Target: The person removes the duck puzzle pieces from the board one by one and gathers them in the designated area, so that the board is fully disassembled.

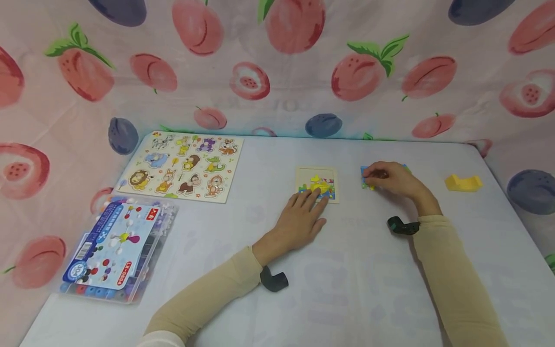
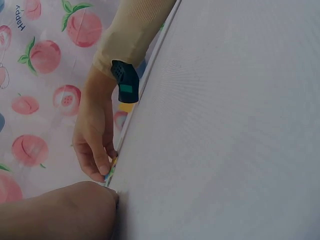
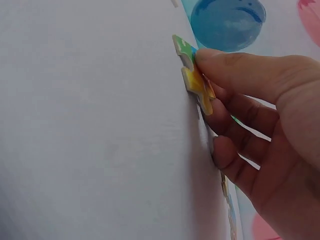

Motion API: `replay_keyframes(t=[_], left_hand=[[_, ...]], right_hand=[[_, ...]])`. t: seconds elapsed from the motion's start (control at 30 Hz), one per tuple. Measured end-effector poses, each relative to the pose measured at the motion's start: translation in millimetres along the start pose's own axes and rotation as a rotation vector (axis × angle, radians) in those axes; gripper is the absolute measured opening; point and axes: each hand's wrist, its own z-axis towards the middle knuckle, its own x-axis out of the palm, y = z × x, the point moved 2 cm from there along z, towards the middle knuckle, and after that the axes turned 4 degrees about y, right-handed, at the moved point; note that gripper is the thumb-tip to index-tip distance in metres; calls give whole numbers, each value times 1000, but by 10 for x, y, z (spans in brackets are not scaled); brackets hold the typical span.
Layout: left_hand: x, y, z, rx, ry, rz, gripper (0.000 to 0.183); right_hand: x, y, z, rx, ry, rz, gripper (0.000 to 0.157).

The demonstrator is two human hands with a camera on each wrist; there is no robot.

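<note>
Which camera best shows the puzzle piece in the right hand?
The right wrist view: the puzzle piece appears close up, green and yellow, pinched by the right hand. In the head view the hand seems to hide most of it; the left wrist view shows only a colorful sliver.

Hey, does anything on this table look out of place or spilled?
Nothing looks spilled or damaged. The yellow block perhaps stands out a little: it sits alone at the right, away from the puzzle tray.
</note>
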Motion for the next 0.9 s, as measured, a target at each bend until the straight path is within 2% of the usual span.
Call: replay_keyframes(t=[0.27, 0.5, 0.73, 0.9], left_hand=[[-22, 2, -23, 5, -5, -30, 55], [-12, -2, -17, 7, -8, -23, 55], [-8, -3, -11, 4, -17, -12, 55], [-15, 2, -22, 19, -39, -40, 54]], right_hand=[[30, -4, 3, -34, -2, -49, 18], [32, 8, -9, -2, -8, -21, 16], [50, 58, 15, -15, -16, -57, 18], [103, 164, 81, -47, -20, -9, 18]])
